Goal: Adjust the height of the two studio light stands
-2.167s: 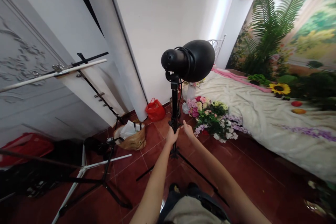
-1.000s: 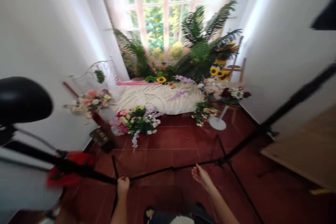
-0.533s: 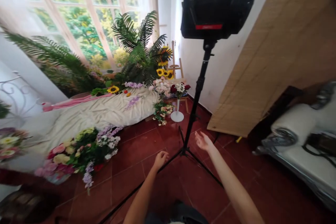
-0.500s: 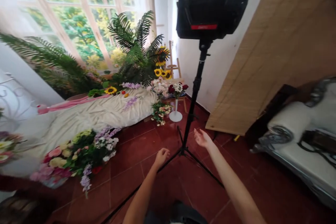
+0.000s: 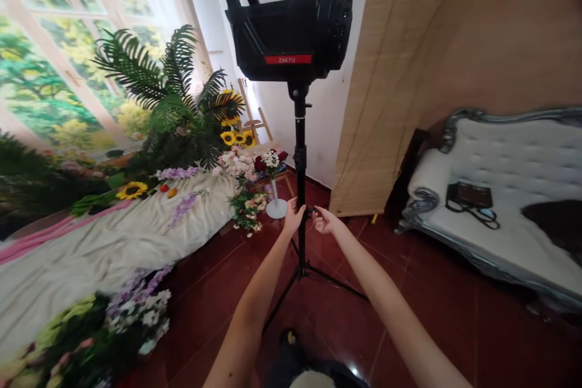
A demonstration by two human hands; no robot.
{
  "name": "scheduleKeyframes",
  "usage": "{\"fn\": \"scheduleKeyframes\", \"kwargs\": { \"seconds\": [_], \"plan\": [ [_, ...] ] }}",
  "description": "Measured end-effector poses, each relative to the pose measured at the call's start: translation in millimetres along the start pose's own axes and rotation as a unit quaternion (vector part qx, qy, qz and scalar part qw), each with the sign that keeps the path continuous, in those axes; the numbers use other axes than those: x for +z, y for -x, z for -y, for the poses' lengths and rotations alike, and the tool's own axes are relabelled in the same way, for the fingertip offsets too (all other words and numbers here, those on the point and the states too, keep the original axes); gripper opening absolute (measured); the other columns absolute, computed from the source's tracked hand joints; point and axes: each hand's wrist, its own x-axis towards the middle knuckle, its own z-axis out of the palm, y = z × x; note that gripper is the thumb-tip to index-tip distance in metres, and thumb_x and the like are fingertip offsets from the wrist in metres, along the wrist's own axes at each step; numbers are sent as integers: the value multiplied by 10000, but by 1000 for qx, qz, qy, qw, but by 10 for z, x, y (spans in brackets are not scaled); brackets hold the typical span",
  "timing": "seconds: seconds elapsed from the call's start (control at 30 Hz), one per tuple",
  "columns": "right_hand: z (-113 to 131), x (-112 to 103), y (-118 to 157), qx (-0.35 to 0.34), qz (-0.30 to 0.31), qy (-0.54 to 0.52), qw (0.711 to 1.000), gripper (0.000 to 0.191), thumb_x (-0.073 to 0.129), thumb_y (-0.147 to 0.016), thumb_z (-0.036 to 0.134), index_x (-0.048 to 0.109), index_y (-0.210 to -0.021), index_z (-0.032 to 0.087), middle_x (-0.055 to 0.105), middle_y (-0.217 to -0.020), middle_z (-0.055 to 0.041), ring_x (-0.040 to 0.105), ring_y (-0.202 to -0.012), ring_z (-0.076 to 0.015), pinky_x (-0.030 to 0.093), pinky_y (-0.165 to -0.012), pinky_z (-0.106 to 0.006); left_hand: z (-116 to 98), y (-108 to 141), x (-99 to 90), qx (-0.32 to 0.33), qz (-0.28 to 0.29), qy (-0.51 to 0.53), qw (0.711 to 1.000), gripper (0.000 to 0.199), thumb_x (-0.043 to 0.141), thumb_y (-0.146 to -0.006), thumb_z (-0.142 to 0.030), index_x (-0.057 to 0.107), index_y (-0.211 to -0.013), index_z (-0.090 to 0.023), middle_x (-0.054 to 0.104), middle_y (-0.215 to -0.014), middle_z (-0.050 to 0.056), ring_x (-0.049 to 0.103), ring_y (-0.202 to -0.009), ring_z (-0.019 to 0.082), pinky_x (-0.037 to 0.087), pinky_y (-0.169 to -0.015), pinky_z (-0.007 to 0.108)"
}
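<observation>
A black studio light (image 5: 282,33) with a red label sits on top of a black light stand (image 5: 301,133), whose tripod legs spread over the floor. My left hand (image 5: 293,218) is closed around the stand's pole at about mid-height, from its left side. On the other side of the pole, my right hand (image 5: 324,219) pinches a small dark knob (image 5: 311,210) on the stand's collar. The fingers of the right hand are bent, and the far side of the pole is hidden.
To the left, a cream cloth (image 5: 182,236) carries fake flowers and fruit. A potted palm (image 5: 168,85) stands behind it, beside a white pedestal (image 5: 275,208) with flowers. A bamboo blind (image 5: 368,103) hangs at the right, near a white sofa (image 5: 513,157) with a dark bag (image 5: 473,195).
Both hands have moved up from near the tripod legs and come onto the pole and its knob. The view has turned to the right, showing more of the sofa.
</observation>
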Motion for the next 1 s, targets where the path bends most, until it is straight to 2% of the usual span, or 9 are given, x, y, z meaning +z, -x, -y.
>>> {"fn": "scheduleKeyframes", "kwargs": {
  "seconds": [0.17, 0.27, 0.37, 0.5, 0.67, 0.87, 1.0],
  "plan": [
    [25, 23, -46, -13, -59, -71, 996, 389, 358, -906, 442, 426, -633, 173, 401, -390, 81, 254, -268, -29, 199, -284, -114, -34, -275, 195, -16, 21, 11, 1000, 321, 648, -701, -410, 595, -887, -154, 644, -831, 51, 615, -753, 147, 494, -728, 283],
    [24, 45, -62, -20, -68, -85, 994, 388, 365, -907, 442, 414, -628, 177, 394, -392, 82, 254, -270, -30, 208, -278, -113, -53, -347, 238, -68, 17, 4, 998, 365, 665, -659, -479, 609, -774, -137, 619, -650, 24, 581, -561, 124, 480, -564, 242],
    [35, 77, -44, -22, -77, -84, 993, 390, 368, -914, 444, 402, -629, 179, 395, -398, 83, 274, -275, -27, 232, -276, -105, -91, -393, 253, -119, 23, -6, 993, 378, 702, -610, -495, 600, -661, -135, 596, -539, 22, 556, -466, 121, 458, -477, 229],
    [48, 126, -1, -41, -98, -67, 992, 382, 349, -934, 411, 395, -635, 178, 403, -407, 80, 307, -287, -23, 270, -285, -93, -131, -410, 274, -136, 17, -21, 990, 325, 697, -634, -439, 576, -548, -150, 606, -497, 47, 570, -439, 141, 459, -454, 239],
    [53, 148, -48, -112, -142, -26, 983, 304, 425, -921, 318, 427, -653, 173, 441, -433, 65, 348, -306, -26, 320, -305, -101, -106, -414, 324, -126, -40, -74, 988, 241, 657, -661, -368, 635, -597, -138, 626, -507, 73, 637, -530, 206, 475, -478, 254],
    [16, 118, -187, -251, -207, 45, 945, 204, 560, -850, 231, 498, -666, 170, 493, -440, 36, 435, -369, -47, 410, -388, -136, -19, -451, 362, -108, -56, -133, 984, 226, 606, -683, -346, 642, -623, -132, 644, -546, 74, 660, -589, 206, 483, -514, 242],
    [-32, 90, -209, -318, -229, 104, 914, 119, 609, -796, 189, 546, -700, 158, 527, -473, 28, 481, -408, -56, 444, -436, -156, -9, -460, 364, -104, -58, -152, 981, 225, 597, -687, -345, 642, -626, -134, 656, -573, 84, 667, -625, 208, 482, -534, 237]
  ]
}}
